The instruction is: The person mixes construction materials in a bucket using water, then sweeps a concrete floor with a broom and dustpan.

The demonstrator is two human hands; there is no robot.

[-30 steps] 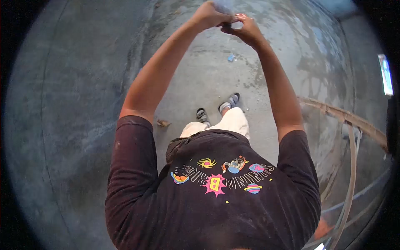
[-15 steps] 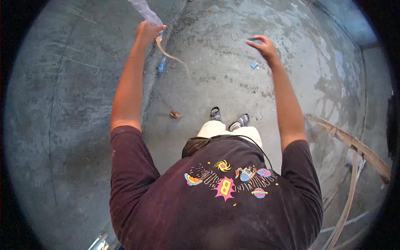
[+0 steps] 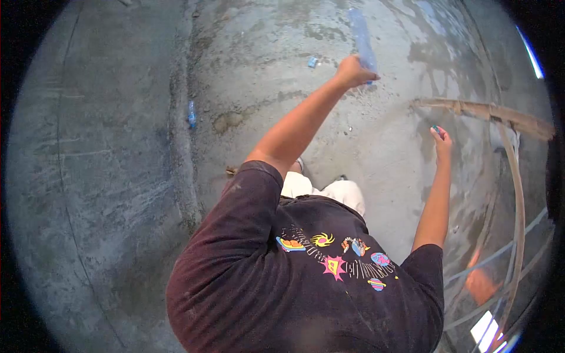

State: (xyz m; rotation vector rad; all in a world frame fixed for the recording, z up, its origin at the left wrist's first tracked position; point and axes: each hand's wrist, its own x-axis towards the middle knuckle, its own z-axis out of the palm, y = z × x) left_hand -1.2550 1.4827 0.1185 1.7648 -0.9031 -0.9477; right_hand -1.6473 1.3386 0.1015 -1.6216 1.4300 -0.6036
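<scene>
"Fingers first: what are they doing?"

"On the left hand [image 3: 355, 72] they look closed around the near end of what seems to be a clear bottle [image 3: 360, 38]. Blur hides its outline, so I can't be surer than that."

"Where is it, exactly?"

"Out in front of the person, raised over the floor [image 3: 391, 176], its long side pointing away."

"And the right hand [image 3: 442, 143]?"

"Off to the side, well apart from the left. The fingertips pinch a small teal piece [image 3: 435, 128], too tiny to name."

"How would you hold the two of them well?"

"Lightly and evenly on the clear bottle, I'd say. Thin plastic probably buckles under a hard thumb, and a steady wrist matters with the arm reaching across like that. Pinch the teal piece just firmly enough; something so small could slip away easily."

"Anything to mind nearby?"

"Dark patches on the floor look damp, so careful footing makes sense. A blue wrapper [image 3: 312, 62] and a blue bottle [image 3: 192, 115] lie there too, and a wooden beam [image 3: 474, 110] shows close to the right hand, though I can't judge the depth."
</scene>
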